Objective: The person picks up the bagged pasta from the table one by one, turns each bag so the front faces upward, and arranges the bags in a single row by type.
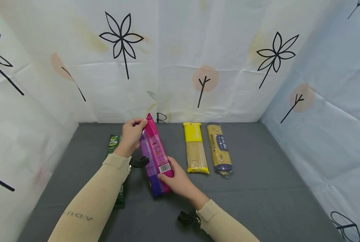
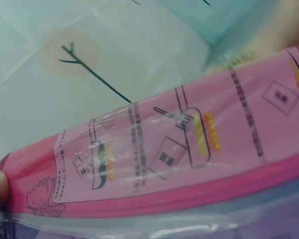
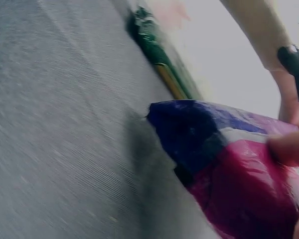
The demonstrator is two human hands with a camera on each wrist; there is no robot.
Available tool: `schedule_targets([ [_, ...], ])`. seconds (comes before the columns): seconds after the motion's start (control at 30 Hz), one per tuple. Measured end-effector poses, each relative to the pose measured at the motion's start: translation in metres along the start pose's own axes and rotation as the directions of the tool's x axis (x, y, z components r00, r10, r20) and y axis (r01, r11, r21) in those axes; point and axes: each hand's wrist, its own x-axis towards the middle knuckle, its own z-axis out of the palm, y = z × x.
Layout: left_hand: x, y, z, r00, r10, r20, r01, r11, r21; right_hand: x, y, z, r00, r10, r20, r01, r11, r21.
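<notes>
1. The left hand (image 1: 131,136) is pinching the far top seal of a long pink noodle packet (image 1: 154,158), thumb and fingers closed on the crimped end, while the right hand (image 1: 177,181) is gripping the packet lower down, beside the white barcode label, fingers curled round its edge.
2. The packet is lying tilted between the two hands, its purple lower end close to or resting on the grey bench (image 1: 258,188); the head view cannot settle which.
3. To its left a green packet (image 1: 113,143) is lying flat on the bench, partly hidden by the left sleeve. To its right a yellow noodle packet (image 1: 195,148) and a spaghetti packet (image 1: 218,149) are lying side by side, apart from the hands.
4. Handling, as a judgement: the pink packet looks light, its glossy film probably slippery, and the dry strands inside likely stiff yet brittle, so bending would risk snapping them. Taking hold at both ends, as here, is keeping it straight; the flat seal offers a sure pinch.
5. The left wrist view is showing the printed cooking diagrams on the pink film (image 2: 179,149) and one fingertip at the edge. The right wrist view is showing the purple end (image 3: 194,134) just above the bench surface, with the green packet (image 3: 154,55) behind.
</notes>
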Motion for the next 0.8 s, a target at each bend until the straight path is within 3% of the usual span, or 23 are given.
schedule_targets([
  [0.17,0.003,-0.001,-0.003,0.998,-0.060,0.020,0.062,0.993,-0.096,-0.003,-0.006,-0.008,1.000,-0.012,0.012,0.013,0.993,-0.120],
  [0.37,0.002,-0.009,-0.001,1.000,-0.010,0.017,0.011,0.997,-0.076,-0.005,-0.008,-0.011,1.000,-0.001,-0.024,-0.003,0.989,-0.150],
  [0.53,-0.001,-0.019,0.003,0.990,0.138,-0.004,-0.137,0.988,0.065,-0.006,-0.010,-0.013,0.999,0.003,-0.052,-0.011,0.986,-0.164],
  [0.67,-0.011,-0.023,0.007,0.965,0.261,0.029,-0.260,0.937,0.232,-0.006,-0.015,-0.016,0.995,-0.007,-0.096,-0.014,0.976,-0.216],
  [0.8,-0.022,-0.021,0.011,0.952,0.287,0.103,-0.305,0.889,0.342,-0.006,-0.022,-0.019,0.985,-0.052,-0.162,-0.006,0.940,-0.342],
])
